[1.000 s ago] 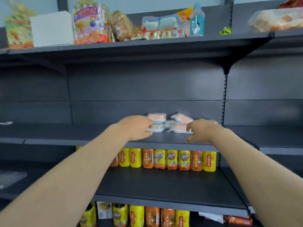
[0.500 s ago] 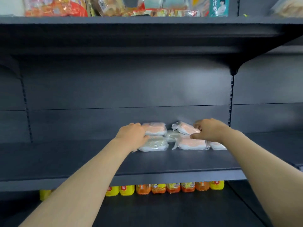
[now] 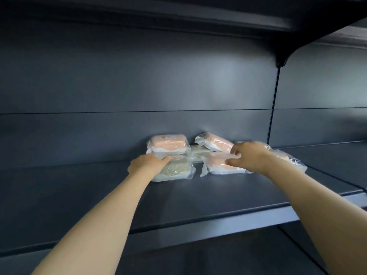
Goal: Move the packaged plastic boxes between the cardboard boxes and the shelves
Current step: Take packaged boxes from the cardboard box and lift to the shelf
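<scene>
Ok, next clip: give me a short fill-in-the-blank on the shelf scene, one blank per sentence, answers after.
1. The left hand rests on a ____-coloured packaged box.
2. The right hand lies on a box whose contents look ____.
3. All the packaged boxes sit on a dark ____.
4. The tilted pink box lies at the ____ of the shelf.

Answers: pale green; pink; shelf; back

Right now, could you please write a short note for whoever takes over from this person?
Left hand: resting on the front left pale packet, fingers on top, no clear grip.
Right hand: fingers curled over the front pink packet; whether it grips is unclear.
Things: a small cluster of wrapped boxes at the back of the dark shelf, one pink packet stacked on the left, another tilted behind.
Done: packets are on the shelf.
Left: tidy or move them; no cardboard box is in view.
</scene>
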